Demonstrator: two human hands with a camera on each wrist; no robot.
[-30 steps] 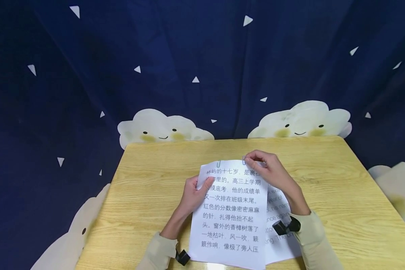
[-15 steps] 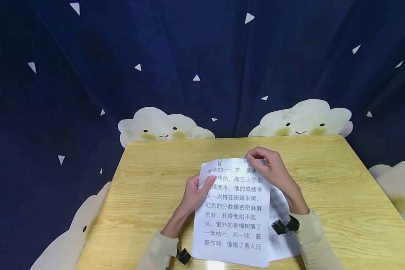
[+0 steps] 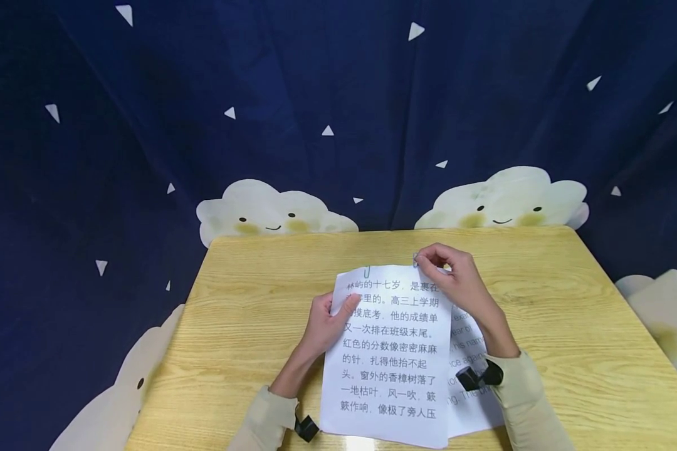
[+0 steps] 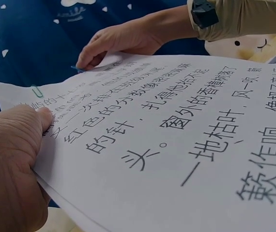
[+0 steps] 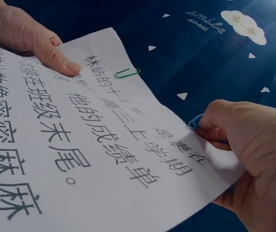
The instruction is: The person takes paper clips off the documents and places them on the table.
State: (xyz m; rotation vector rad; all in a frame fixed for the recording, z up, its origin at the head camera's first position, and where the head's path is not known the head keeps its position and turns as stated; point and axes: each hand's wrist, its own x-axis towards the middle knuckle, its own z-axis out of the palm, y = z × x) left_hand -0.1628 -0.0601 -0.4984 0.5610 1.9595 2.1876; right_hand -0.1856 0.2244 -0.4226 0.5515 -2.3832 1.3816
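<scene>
My left hand [image 3: 324,322] grips the left edge of white printed sheets [image 3: 386,429], thumb on top and fingers behind. The front sheet bears large Chinese text. A green paper clip [image 5: 127,73] sits on their top edge, left of centre. Farther right along that edge, my right hand [image 3: 454,279] pinches a blue paper clip [image 5: 194,122] between thumb and index finger. Most of this clip stands above the paper, its lower end right at the edge. In the right wrist view, the sheets' top right corner passes between the right hand's fingers.
Behind the front sheet, paper with English text [image 3: 471,416] shows at the right. A wooden table [image 3: 564,326] lies beneath. Beyond it hangs a dark blue curtain [image 3: 316,75] with white triangles and cloud shapes. Each wrist wears a small black camera [image 3: 479,376].
My right hand has drawn the blue paper clip up and slightly right, from lying over the top edge to standing mostly above it. My left hand keeps its grip on the sheets.
</scene>
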